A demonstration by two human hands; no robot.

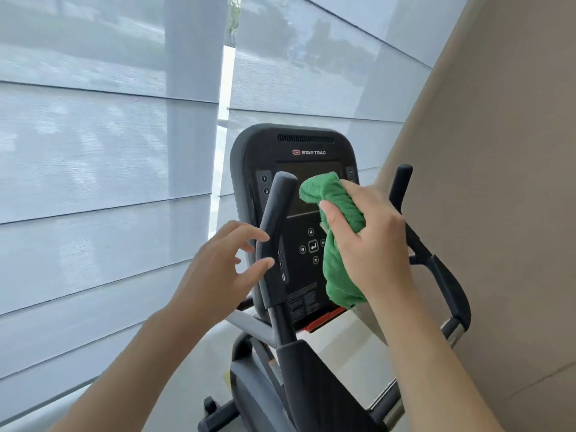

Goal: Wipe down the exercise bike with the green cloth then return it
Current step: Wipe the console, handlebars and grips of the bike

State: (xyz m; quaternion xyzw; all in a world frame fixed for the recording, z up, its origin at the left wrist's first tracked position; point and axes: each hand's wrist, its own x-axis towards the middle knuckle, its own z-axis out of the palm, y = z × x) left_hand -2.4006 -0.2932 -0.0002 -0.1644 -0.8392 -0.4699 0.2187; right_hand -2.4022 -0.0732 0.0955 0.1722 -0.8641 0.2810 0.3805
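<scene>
Window blinds (103, 151) behind; green cloth (338, 219) is gripped bunched in the right hand (371, 241) against the bike console (299, 157), left hand (218, 269) spread, empty, by the handlebar (274, 226), probably for steadying.

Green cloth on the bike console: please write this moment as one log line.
step: wiping console | right hand: grips green cloth on screen | left hand: open beside left handlebar

cloth (338, 219): the one I hold is plain green
console (293, 151): black, with white buttons and a red logo
handlebars (276, 232): matte black
blinds (93, 151): pale grey-blue, horizontal bands
wall (498, 182): beige
</scene>
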